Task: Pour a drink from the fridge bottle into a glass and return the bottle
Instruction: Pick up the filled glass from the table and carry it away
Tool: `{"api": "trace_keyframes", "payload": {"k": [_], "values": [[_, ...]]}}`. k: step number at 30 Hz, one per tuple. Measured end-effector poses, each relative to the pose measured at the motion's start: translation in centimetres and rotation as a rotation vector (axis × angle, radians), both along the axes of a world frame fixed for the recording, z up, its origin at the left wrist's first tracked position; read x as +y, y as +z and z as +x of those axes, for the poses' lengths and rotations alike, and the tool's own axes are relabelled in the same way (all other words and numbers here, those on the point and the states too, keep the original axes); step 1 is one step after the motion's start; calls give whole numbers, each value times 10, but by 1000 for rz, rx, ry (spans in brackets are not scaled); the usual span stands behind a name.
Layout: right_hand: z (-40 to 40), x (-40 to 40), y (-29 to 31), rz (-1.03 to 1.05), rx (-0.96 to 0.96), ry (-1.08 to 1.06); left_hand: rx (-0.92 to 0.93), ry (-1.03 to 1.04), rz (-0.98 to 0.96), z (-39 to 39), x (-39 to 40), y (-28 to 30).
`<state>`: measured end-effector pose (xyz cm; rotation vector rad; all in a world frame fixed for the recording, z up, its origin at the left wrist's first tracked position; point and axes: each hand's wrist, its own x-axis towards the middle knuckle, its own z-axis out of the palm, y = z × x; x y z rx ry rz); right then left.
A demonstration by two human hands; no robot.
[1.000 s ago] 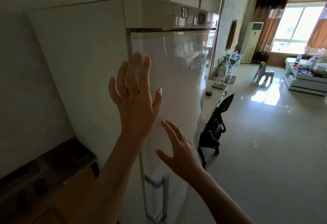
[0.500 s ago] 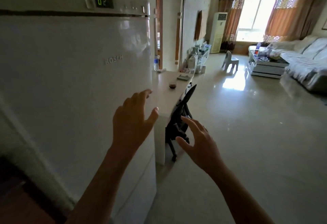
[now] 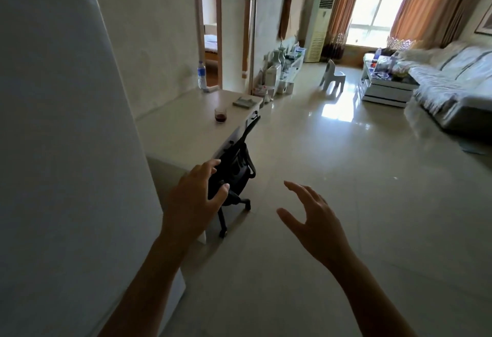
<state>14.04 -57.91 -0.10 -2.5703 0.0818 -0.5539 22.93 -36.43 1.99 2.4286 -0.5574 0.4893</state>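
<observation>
Now both hands, left (image 3: 193, 204) and right (image 3: 314, 223), hang empty with fingers spread beside the smooth white fridge (image 3: 61, 150)

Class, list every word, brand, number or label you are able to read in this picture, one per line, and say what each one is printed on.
No text can be read.
Blue label on the clear plastic bottle on the white counter: too small and blurred.
White fridge door: no lettering shows.
Items on the low glass coffee table: too small to read.
</observation>
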Motion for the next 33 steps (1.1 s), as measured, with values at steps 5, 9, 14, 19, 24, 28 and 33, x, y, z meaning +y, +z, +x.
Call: {"api": "trace_keyframes", "payload": {"k": [5, 9, 14, 19, 24, 28, 33], "values": [[61, -70, -4, -1, 27, -23, 10, 7, 101, 73, -55, -25], [108, -129, -6, 15, 121, -62, 62, 11, 157, 134, -108, -44], [162, -198, -3, 24, 155, -118, 19, -35, 243, 200, -185, -46], [232, -258, -9, 42, 155, -112, 10, -39, 247, 257, -248, -43], [328, -310, -11, -7, 146, 15, -47, 75, 283, 330, -293, -46], [405, -350, -3, -87, 149, 169, -77, 223, 322, 376, -326, -41], [497, -386, 0, -145, 174, 337, -27, 351, 311, 417, -355, -41]]}}
